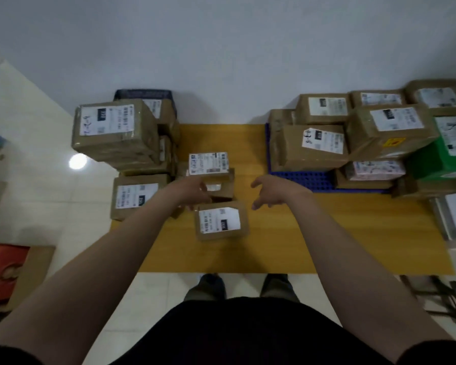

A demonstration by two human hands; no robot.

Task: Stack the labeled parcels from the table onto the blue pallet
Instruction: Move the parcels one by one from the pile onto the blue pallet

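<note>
A small brown parcel [211, 167] with a white label sits on another box in the middle of the yellow table [327, 233]. My left hand [192, 193] reaches to its near left side, fingers curled at the box below; whether it grips is unclear. My right hand [269, 193] hovers open to the right, apart from the boxes. A second labeled parcel [221, 221] lies nearer to me. The blue pallet [308, 180] at the right carries several stacked parcels, including a large one [313, 148].
A tall pile of brown parcels [116, 133] stands at the table's left end, with another box [137, 196] below it. A green box [445, 148] leans at the pallet's right. A red carton [3, 272] lies on the floor at left. The wall is behind the table.
</note>
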